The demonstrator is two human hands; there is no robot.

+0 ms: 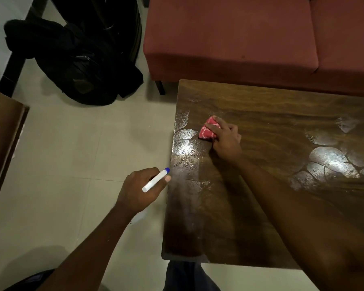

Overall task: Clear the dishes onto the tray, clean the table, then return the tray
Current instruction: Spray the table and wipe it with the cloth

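Clutched red checked cloth (207, 131) in right hand (225, 141) on wet dark wooden table (261, 206), gripped white blue-capped tube (156, 179) in left hand (143, 190) over pale tiled floor (72, 143), red fabric sofa (240, 34) beyond

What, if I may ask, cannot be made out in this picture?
Head view:
table: its right part is cut off by the frame edge.
red cloth: partly hidden under the right hand.
white blue-capped tube in the left hand: too small to identify.
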